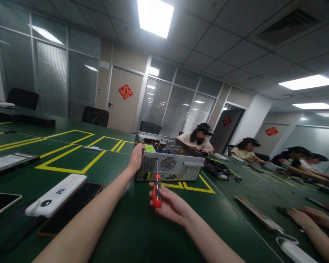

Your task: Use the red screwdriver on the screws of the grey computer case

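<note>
With my left hand gripping a top corner of the open grey metal computer case on the green table, my right hand, closed round the red-handled screwdriver, should hold it square to the rear panel.

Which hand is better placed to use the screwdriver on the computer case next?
Right, most likely. The right hand grips the red-handled screwdriver, its shaft pointing up at the back of the computer case. The left hand rests on the case's top corner and holds no tool.
</note>
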The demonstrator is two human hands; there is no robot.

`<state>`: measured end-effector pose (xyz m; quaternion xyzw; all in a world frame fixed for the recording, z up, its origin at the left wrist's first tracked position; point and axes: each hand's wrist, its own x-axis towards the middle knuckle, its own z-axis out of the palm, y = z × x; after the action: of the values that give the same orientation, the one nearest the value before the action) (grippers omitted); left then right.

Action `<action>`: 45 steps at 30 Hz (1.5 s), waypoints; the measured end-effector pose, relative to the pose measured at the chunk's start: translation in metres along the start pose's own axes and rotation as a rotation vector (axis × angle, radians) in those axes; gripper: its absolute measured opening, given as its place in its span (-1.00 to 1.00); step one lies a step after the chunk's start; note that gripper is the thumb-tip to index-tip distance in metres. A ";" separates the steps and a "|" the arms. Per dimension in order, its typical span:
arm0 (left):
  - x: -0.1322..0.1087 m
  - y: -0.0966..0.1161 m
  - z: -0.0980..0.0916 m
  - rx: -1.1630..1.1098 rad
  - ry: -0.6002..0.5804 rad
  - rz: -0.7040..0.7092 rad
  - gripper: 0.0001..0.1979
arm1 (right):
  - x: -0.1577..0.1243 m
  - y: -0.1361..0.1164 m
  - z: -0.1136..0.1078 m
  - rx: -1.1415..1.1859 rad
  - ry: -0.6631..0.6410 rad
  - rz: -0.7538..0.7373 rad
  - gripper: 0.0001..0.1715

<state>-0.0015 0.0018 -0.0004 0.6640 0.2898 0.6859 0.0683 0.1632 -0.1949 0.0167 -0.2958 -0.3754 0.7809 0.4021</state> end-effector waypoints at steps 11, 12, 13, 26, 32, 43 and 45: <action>0.000 -0.001 0.000 -0.008 0.007 0.008 -0.56 | 0.001 -0.001 -0.002 0.010 0.080 0.012 -0.62; 0.000 -0.001 0.000 -0.007 0.008 0.011 -0.56 | 0.001 0.000 -0.002 0.010 0.082 0.009 -0.63; 0.000 -0.001 0.000 -0.005 0.009 0.012 -0.56 | 0.001 0.000 -0.002 0.008 0.082 0.006 -0.65; 0.000 -0.002 0.001 -0.015 0.015 -0.010 -0.58 | 0.002 0.003 -0.004 0.025 0.072 0.007 -0.68; 0.000 -0.001 0.000 -0.006 0.009 -0.003 -0.58 | 0.002 0.002 -0.003 0.012 0.080 0.018 -0.68; -0.001 -0.003 0.001 0.003 0.010 0.012 -0.56 | 0.004 0.005 -0.006 -0.014 0.082 0.022 -0.63; -0.001 -0.003 0.002 0.007 0.010 0.021 -0.56 | 0.004 0.005 -0.006 -0.015 0.083 0.020 -0.63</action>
<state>-0.0009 0.0048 -0.0029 0.6638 0.2856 0.6889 0.0571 0.1637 -0.1910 0.0084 -0.3346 -0.3611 0.7693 0.4072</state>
